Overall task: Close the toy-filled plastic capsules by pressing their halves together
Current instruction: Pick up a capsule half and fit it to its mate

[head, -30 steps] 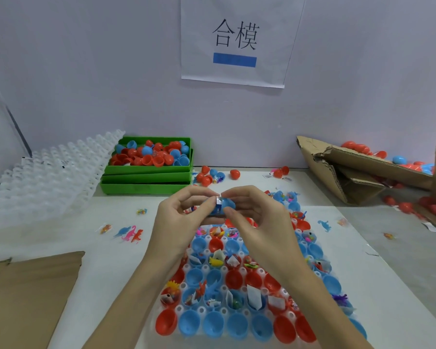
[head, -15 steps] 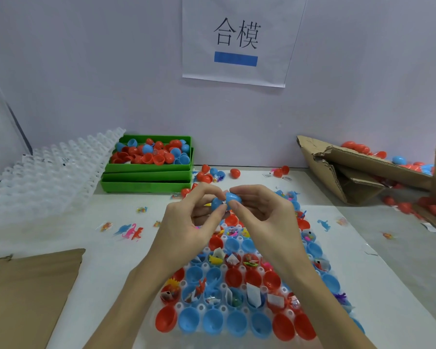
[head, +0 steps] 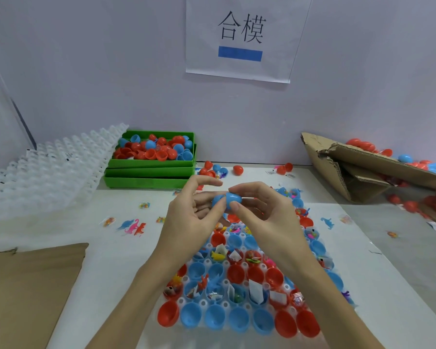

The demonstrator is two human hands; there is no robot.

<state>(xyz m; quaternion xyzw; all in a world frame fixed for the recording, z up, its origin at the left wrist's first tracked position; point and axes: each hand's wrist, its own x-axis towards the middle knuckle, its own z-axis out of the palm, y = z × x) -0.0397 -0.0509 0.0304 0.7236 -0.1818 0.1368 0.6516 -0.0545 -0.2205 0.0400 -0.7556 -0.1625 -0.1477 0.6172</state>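
Blue capsule (head: 227,201) pinched in both my grips | left hand (head: 191,215) 9 o'clock | right hand (head: 261,210) 3 o'clock | above tray (head: 239,280)

The blue capsule (head: 229,202) is looking like smooth, slightly glossy plastic, as are the red and blue halves sitting in the translucent white plastic tray (head: 259,267). The green bins (head: 146,181) are showing a smooth plastic sheen, while the cardboard sheet (head: 28,285) and torn box (head: 337,172) are looking matt and rough. The sign (head: 239,36) is showing as plain matt paper.
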